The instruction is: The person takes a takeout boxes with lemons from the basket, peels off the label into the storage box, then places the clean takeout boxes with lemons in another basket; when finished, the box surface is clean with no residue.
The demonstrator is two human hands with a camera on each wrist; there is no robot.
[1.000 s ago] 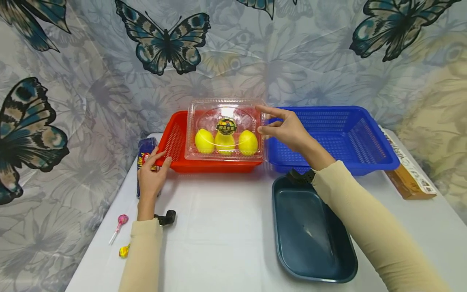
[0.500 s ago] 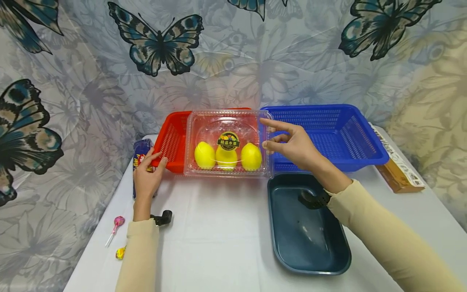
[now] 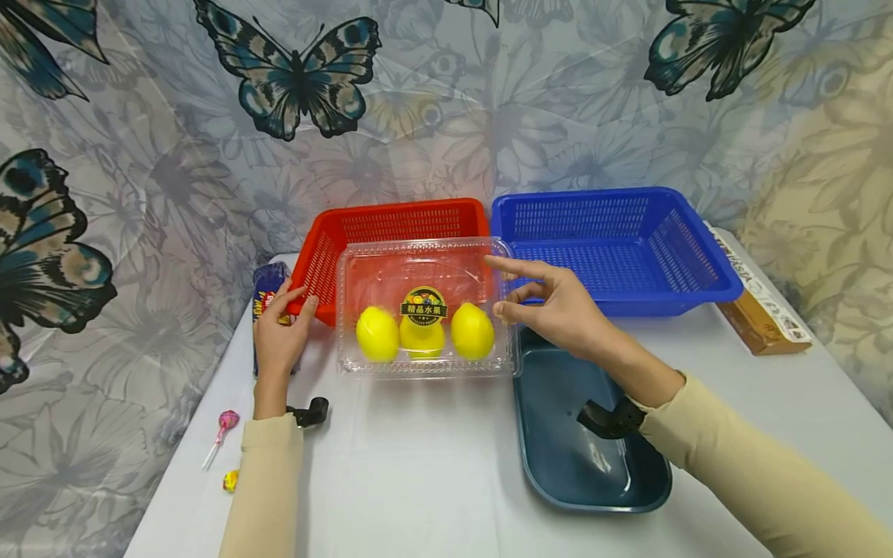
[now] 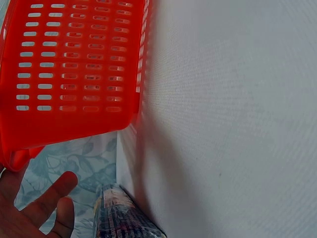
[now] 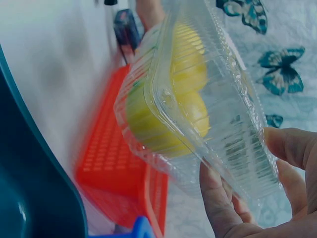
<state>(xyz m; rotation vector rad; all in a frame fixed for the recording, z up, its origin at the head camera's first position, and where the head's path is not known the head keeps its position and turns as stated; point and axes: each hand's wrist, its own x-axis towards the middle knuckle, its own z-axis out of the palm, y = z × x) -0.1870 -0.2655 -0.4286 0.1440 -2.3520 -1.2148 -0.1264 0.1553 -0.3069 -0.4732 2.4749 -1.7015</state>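
Observation:
My right hand (image 3: 558,298) holds a clear plastic fruit box (image 3: 453,267) by its right end, thumb and fingers on either side of its edge. Three yellow lemons (image 3: 473,332) lie along the near side inside it, and a black-and-gold label is on the lid. The box hangs tilted above the table, overlapping the front of the red basket (image 3: 412,213) in the head view. At that basket's left front corner, my left hand (image 3: 279,337) grips the rim; in the left wrist view its other fingers (image 4: 62,186) are off the basket (image 4: 74,119).
A blue basket (image 3: 628,298) stands right of the red one, with a brown-and-white carton (image 3: 774,325) beyond it. A dark teal tray (image 3: 579,480) lies under my right forearm. On the left are a dark blue packet (image 3: 268,275), a pink lollipop (image 3: 226,421) and a yellow-wrapped candy (image 3: 230,480).
The fruit box has come toward me and out from over the red basket, carried by my right hand. My left hand stays at the basket's corner.

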